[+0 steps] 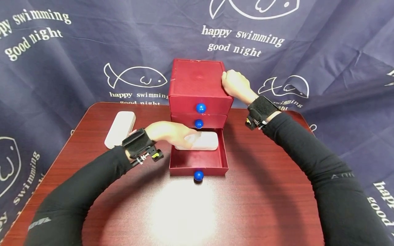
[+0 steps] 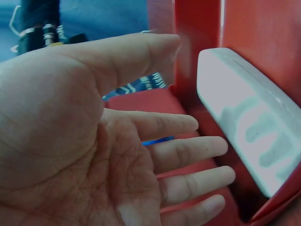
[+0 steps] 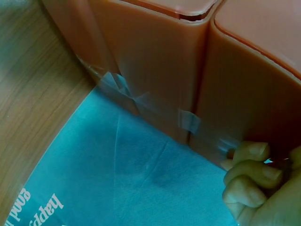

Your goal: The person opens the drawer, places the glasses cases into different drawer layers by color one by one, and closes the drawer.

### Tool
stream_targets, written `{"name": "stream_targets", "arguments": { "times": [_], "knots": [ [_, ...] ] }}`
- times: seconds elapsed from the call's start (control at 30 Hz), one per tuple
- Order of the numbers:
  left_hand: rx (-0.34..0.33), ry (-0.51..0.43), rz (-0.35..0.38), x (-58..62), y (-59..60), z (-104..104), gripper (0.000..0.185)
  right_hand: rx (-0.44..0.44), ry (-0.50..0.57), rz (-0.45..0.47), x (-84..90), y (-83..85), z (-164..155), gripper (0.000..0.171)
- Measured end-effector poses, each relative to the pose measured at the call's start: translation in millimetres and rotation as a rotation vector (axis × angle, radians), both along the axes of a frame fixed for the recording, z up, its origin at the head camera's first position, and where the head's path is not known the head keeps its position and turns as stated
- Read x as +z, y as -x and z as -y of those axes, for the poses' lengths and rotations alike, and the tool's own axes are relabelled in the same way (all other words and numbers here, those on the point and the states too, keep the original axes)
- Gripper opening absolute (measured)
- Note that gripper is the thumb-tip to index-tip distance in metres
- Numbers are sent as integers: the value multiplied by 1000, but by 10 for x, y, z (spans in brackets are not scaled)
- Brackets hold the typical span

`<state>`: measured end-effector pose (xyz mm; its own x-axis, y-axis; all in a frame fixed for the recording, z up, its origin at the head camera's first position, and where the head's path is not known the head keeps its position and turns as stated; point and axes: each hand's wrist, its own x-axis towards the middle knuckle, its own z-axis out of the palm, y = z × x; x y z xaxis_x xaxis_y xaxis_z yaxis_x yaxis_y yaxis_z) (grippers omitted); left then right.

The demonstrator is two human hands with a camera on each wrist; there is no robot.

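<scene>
A red drawer cabinet with round blue knobs stands on the table, its bottom drawer pulled out. Inside the drawer, toward the back, lies a long white case with rounded corners. My left hand is over the drawer's left side and overlaps one end of the case in the head view. In the left wrist view its fingers are straight and spread, and their shadow falls on the case. My right hand grips the cabinet's upper right edge toward the back, fingers curled in the right wrist view.
A second white case lies on the table at the left, beyond my left wrist. The upper two drawers are closed. A blue curtain with fish prints hangs behind the brown table. Clear tape crosses the cabinet's side seams.
</scene>
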<state>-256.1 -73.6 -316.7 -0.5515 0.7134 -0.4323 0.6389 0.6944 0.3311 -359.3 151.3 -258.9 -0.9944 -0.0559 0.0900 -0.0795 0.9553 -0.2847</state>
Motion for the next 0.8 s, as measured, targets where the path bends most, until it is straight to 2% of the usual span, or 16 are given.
{"name": "stream_targets", "arguments": {
  "times": [0.07,0.17,0.27,0.37,0.5,0.63,0.8],
  "knots": [
    [5,-23,-8,35,-35,83,53,0,2,-2,0,-1,-1,53],
    [19,-51,-19,68,-73,213,52,7,2,-5,-2,-3,-3,52],
    [72,-54,-16,87,-98,337,50,7,7,-9,-11,-2,-2,52],
    [154,-20,1,102,-118,454,57,5,10,-8,-26,-7,-1,52],
    [213,9,28,126,-144,591,65,6,10,-1,-48,-19,0,52],
    [227,-20,33,148,-140,723,56,2,14,-5,-45,-19,2,51],
    [253,-35,-13,171,-91,890,47,4,14,-11,-8,-16,0,51]
  ]
}}
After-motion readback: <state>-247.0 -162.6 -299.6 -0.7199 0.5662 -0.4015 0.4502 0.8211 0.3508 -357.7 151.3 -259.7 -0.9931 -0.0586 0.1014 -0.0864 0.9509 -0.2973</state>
